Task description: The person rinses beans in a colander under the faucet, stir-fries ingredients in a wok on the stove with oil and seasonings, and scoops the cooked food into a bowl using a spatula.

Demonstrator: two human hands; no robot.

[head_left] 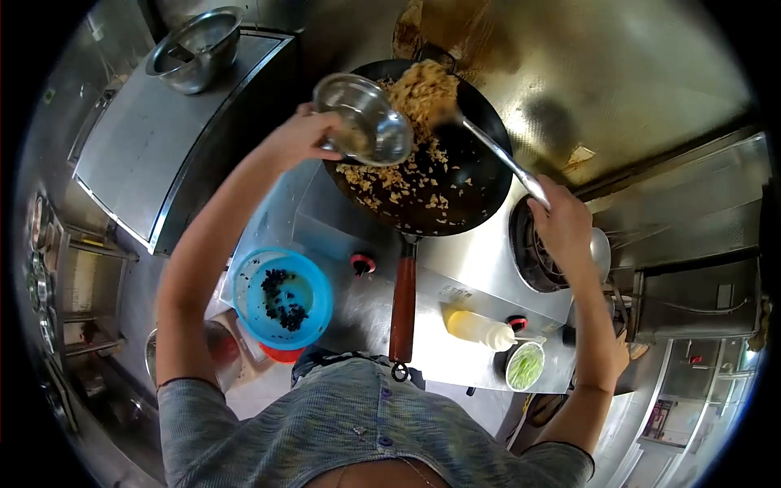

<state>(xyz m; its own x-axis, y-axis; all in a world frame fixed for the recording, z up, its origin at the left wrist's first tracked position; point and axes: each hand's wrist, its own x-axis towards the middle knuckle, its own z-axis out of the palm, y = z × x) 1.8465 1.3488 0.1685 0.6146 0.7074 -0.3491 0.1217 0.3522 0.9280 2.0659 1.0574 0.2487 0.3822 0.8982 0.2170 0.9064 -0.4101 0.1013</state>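
Note:
My left hand (305, 137) grips the rim of a shiny metal bowl (382, 134), tilted above the left side of a black wok (480, 191). A little blurred food clings inside the bowl. My right hand (561, 220) is closed around the handle of a long metal wok utensil (504, 156). The utensil's head is blurred and partly covered by food, so its shape cannot be made out. Brown chopped food (425, 91) is heaped at the wok's far side, beside the bowl, with loose bits scattered across the middle. The wok's wooden handle (403, 305) points toward my body.
A blue basin (244, 297) with dark bits in liquid stands left of the handle. To the right are a yellow squeeze bottle (480, 329), a small bowl of sliced greens (525, 366) and a second burner (533, 256). Another metal bowl (195, 53) sits on the left cabinet (163, 154).

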